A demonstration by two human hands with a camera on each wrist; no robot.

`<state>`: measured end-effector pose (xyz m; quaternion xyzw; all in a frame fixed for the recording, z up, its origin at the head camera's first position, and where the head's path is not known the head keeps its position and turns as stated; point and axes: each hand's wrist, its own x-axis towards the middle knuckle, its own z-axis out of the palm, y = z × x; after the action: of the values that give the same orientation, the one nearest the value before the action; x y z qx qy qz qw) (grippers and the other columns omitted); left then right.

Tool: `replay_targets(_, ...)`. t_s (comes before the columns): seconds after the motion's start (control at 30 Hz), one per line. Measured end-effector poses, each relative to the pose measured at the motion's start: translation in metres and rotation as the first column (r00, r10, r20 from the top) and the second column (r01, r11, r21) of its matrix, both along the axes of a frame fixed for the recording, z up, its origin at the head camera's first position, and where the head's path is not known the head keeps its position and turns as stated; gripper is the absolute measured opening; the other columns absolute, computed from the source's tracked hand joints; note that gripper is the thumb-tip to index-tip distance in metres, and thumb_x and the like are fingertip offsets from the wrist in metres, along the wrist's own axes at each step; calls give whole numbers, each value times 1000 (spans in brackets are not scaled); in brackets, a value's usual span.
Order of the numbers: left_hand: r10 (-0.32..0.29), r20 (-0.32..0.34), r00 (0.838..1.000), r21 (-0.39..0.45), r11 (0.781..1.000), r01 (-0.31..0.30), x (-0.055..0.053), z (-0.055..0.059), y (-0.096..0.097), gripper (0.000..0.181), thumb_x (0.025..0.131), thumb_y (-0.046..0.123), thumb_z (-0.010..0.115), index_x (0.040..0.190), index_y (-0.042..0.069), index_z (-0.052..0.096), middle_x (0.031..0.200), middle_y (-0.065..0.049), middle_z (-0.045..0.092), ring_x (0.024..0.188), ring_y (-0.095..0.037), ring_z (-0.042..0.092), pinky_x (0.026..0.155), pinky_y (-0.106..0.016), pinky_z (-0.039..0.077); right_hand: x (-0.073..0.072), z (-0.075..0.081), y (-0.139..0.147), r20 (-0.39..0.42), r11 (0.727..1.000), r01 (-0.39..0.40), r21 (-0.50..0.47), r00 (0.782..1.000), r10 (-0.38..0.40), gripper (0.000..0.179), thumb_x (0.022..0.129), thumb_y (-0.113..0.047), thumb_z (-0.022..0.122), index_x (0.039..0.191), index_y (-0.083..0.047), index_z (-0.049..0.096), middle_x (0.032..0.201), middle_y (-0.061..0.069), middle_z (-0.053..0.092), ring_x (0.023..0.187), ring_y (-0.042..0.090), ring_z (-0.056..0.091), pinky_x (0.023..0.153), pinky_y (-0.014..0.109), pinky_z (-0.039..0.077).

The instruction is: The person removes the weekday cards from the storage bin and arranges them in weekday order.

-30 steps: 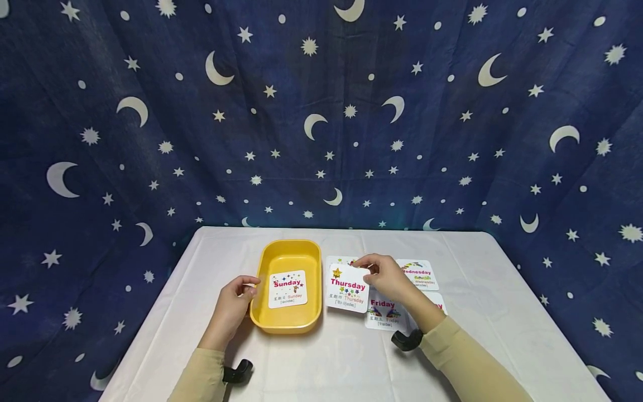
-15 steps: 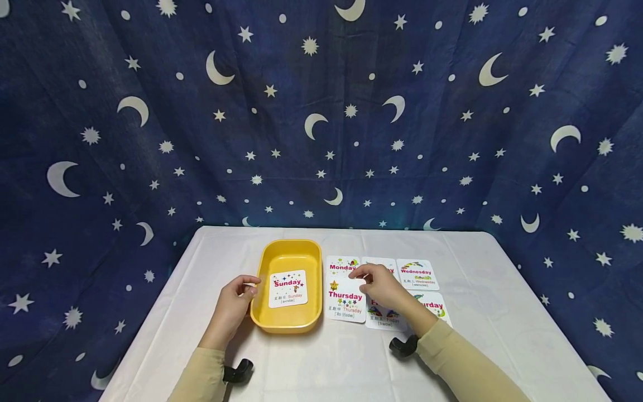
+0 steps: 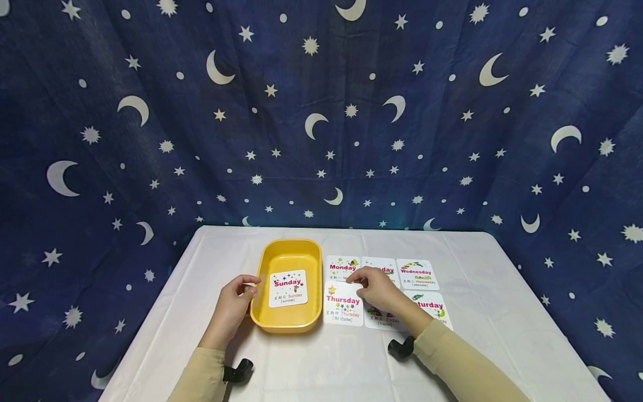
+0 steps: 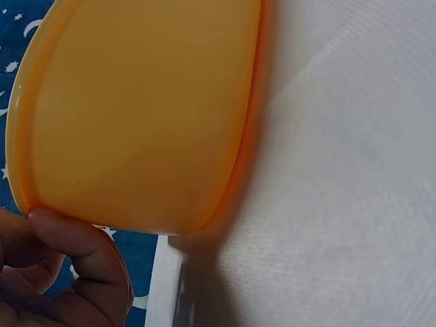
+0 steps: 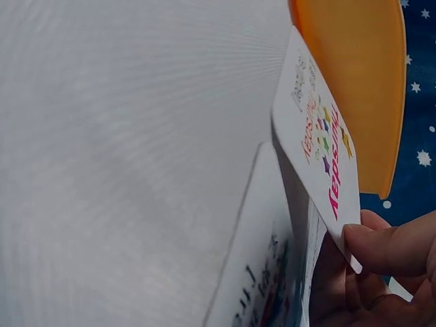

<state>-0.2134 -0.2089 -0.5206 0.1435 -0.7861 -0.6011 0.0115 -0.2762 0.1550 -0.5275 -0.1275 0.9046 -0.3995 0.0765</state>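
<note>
My right hand (image 3: 378,287) pinches the white Thursday card (image 3: 344,309) by its upper right corner, thumb on the printed face. In the right wrist view the Thursday card (image 5: 320,139) tilts up, its lower end beside the tray. At the left, my left hand (image 3: 235,301) grips the rim of the yellow plastic tray (image 3: 286,322) between thumb and fingers. The left wrist view shows the fingertips (image 4: 51,221) right at the rim. Inside the tray lies the Sunday card (image 3: 288,296), face up.
Behind the Thursday card lies the Monday card (image 3: 343,265), partly overlapped. The Wednesday card (image 3: 417,276) and Saturday card (image 3: 433,307) lie to the right. My right hand partly covers another card (image 3: 380,263) and the Friday card (image 3: 384,322). A starry curtain (image 3: 321,139) hangs behind the table.
The Thursday card has come down toward the table in front of the Monday card and shifted slightly left with my right hand. My left hand and the tray have stayed put.
</note>
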Motion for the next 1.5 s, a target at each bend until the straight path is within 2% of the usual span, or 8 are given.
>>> replay_targets(0.37,1,5,1000,0,1000,-1,1,2,1,23,105,0,58,124,3,70,94,-9,58,74,-15,51,57,-24,51,-1,-2,-6,-49,997,-3,78,999,7,33,85,9,77,98,-21,83,102,-5,70,89,16,57,83,33,49)
replay_targets(0.73,-4,8,1000,-6,1000,4,1,3,1,23,106,2,58,125,2,69,96,-10,58,76,-18,54,57,-25,53,2,-2,-10,-104,989,19,146,995,-4,25,83,8,79,92,-15,80,92,-2,65,84,14,55,78,30,48)
replay_targets(1.07,-7,-2,1000,-22,1000,7,1,2,1,23,106,1,58,126,2,70,98,-10,60,79,-16,52,58,-23,50,3,0,-11,-118,984,12,179,993,9,24,81,8,80,92,-14,81,88,-3,66,82,13,54,78,29,47)
replay_targets(1.5,-10,5,1000,-6,1000,10,1,3,1,22,107,2,57,126,2,69,97,-9,59,79,-18,55,58,-25,53,2,-3,-11,-137,982,25,187,991,1,22,80,5,84,86,-15,76,82,-4,63,78,12,54,76,29,46)
